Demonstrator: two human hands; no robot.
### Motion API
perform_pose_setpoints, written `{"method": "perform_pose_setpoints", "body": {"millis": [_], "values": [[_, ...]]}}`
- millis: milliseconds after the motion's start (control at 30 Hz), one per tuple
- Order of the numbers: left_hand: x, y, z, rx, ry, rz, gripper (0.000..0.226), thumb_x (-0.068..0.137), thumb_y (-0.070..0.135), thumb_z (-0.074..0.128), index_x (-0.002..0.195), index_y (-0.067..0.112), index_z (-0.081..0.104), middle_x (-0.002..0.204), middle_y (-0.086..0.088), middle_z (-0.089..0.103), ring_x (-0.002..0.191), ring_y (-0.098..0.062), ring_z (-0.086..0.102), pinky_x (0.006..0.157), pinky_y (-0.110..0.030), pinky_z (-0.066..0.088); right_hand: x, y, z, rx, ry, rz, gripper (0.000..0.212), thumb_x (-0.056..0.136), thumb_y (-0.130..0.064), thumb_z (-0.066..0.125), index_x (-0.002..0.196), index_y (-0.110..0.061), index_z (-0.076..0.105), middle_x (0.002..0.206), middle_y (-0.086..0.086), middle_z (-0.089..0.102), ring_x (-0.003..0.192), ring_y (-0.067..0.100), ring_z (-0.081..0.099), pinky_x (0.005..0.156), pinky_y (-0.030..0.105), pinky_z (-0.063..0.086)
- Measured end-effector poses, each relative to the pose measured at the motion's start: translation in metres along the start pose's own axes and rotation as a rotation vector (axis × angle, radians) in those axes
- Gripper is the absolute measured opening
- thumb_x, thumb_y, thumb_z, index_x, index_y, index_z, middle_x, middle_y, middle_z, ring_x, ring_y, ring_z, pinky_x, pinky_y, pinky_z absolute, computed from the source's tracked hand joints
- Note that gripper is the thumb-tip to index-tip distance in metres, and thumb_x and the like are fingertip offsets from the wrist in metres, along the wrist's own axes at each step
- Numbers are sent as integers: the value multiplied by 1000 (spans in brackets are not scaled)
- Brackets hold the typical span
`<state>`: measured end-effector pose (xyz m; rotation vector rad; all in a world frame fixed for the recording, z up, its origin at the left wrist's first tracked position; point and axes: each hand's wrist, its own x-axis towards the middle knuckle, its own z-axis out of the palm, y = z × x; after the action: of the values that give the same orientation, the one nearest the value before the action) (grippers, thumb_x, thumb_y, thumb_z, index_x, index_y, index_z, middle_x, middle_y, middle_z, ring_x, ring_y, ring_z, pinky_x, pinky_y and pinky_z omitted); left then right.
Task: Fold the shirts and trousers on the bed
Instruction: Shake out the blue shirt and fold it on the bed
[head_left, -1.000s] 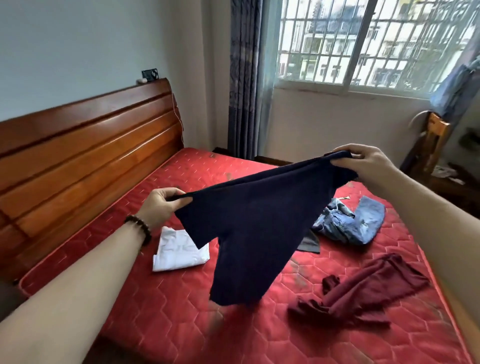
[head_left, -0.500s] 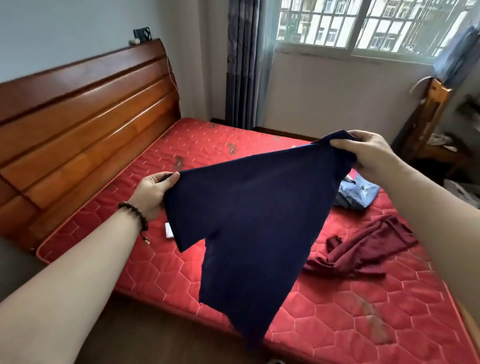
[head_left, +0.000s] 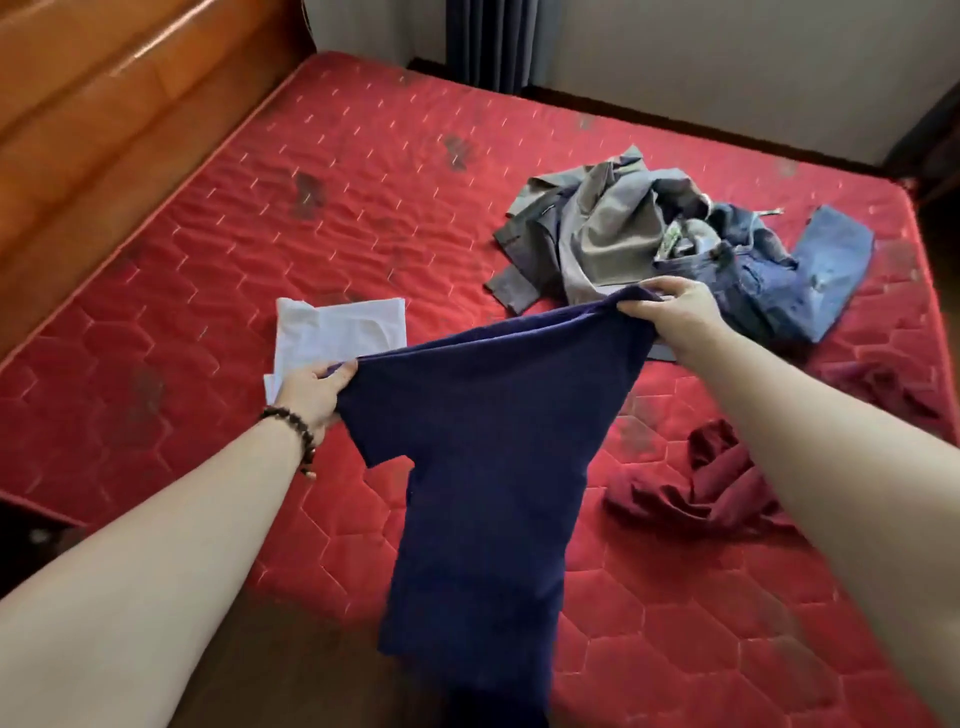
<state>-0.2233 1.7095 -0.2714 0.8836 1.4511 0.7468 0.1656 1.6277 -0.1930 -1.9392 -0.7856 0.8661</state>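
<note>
Bare forearms, one beaded bracelet

Both arms are uncovered, no sleeves reaching into sight. The left wrist wears a bracelet (head_left: 292, 429) of dark round beads, with a small piece dangling from it on the underside. The right wrist carries nothing.

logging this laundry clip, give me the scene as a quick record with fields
held item: navy shirt, hanging over the bed edge
left hand: grips one top corner
right hand: grips the other top corner
already folded: white garment
still unfolded: grey garment, jeans, maroon garment
surface: red mattress
</note>
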Motion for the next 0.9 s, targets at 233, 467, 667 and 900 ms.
{"method": "perform_pose_setpoints", "body": {"millis": [233, 467, 667, 900], "values": [[147, -54, 29, 225, 117, 15, 22, 83, 35, 70, 70, 17, 69, 75, -6, 66, 78, -22, 62, 83, -47, 54, 133, 74, 69, -117, 18, 1, 17, 74, -13, 78, 86, -23, 70, 77, -2, 64, 74, 11, 56, 58, 14, 46], [255, -88, 66, 533, 205, 122, 24, 89, 26, 64, 99, 5, 67, 92, -12, 67, 90, -28, 61, 82, -36, 47, 237, 135, 129, -386, 114, -26, 41, 80, -29, 74, 118, -16, 64, 108, 5, 62, 108, 21, 57, 85, 24, 41], [267, -122, 125, 900, 149, 831, 20, 85, 15, 50, 92, 5, 66, 100, -16, 61, 96, -31, 53, 88, -40, 38, 235, 211, 194, -779, 191, -418, 45, 89, -27, 55, 124, 1, 56, 133, 28, 47, 122, 43, 44, 106, 47, 34], [277, -187, 190, 1538, -338, 826, 57, 91, 46, 27, 137, 24, 52, 146, -4, 46, 137, -31, 38, 112, -54, 22, 215, 268, 243, -1202, -103, -575, 59, 92, -54, 35, 143, -25, 43, 157, 9, 26, 146, 30, 17, 114, 63, 5]]}}
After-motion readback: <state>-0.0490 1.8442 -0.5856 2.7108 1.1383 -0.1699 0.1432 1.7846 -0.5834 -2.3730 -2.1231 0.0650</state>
